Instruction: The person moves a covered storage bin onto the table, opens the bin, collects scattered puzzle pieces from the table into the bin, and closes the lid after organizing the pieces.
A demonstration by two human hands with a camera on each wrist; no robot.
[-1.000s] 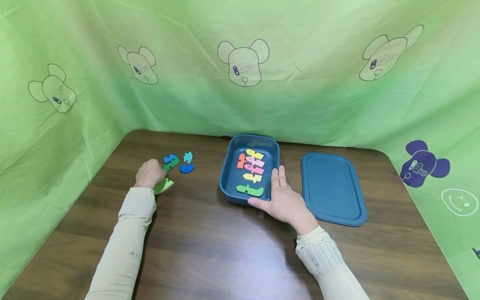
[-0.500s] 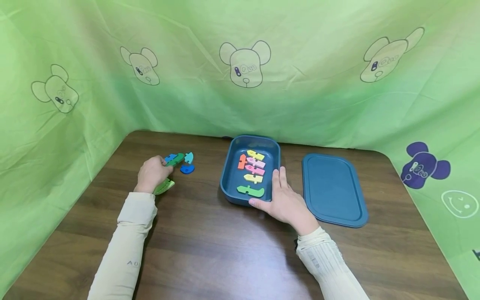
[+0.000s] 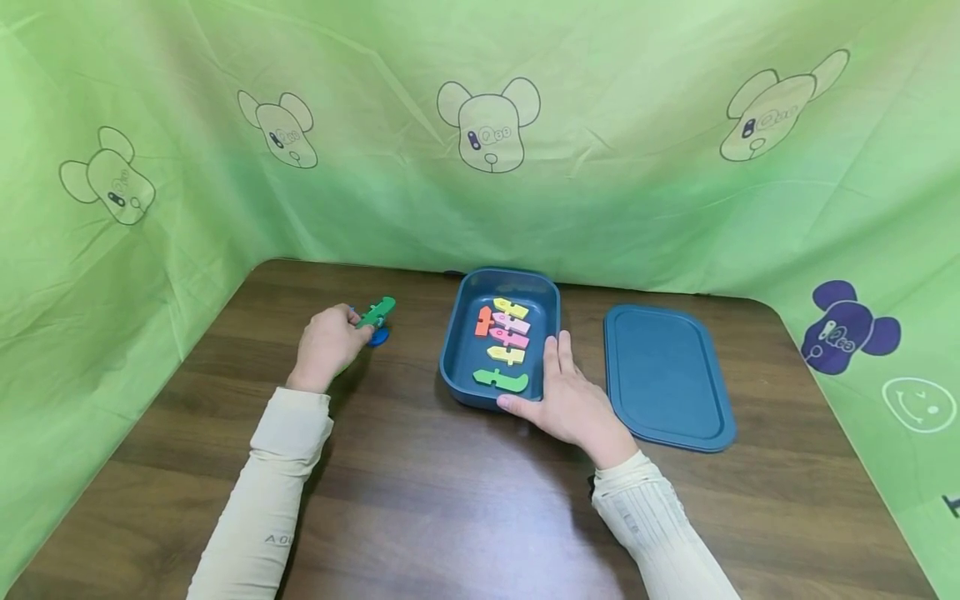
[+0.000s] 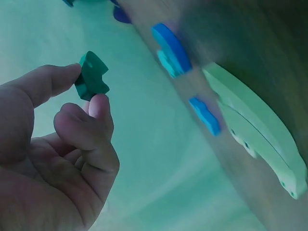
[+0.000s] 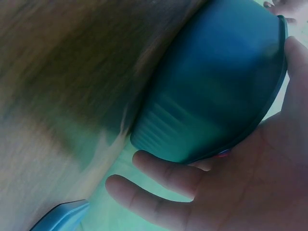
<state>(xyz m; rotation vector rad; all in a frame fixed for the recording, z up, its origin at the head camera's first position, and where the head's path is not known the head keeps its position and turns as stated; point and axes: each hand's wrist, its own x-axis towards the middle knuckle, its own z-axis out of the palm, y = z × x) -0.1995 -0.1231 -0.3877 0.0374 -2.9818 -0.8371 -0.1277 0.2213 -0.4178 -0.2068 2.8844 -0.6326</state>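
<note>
My left hand (image 3: 328, 340) pinches a green puzzle piece (image 3: 378, 311) between thumb and fingertips, raised off the table in the left wrist view. Below it lie a round-edged blue piece (image 4: 175, 48), a teal piece (image 4: 167, 63), a smaller blue piece (image 4: 205, 116) and light green curved pieces (image 4: 260, 125), mostly hidden by the hand in the head view. My right hand (image 3: 573, 404) rests with fairly straight fingers against the near right corner of a dark blue box (image 3: 448, 367), thumb at its rim. Inside the box lie an orange piece (image 3: 484, 322), a green piece (image 3: 501, 381) and several yellow and pink ones.
A flat blue lid (image 3: 667, 379) lies on the wooden table (image 3: 420, 500) to the right of the box. Green cloth (image 3: 360, 208) printed with bear heads hangs around the back and sides of the table.
My left hand has picked up the green piece from the pile at the left and moved slightly right and away from me with it. The right hand and the box have stayed put.
</note>
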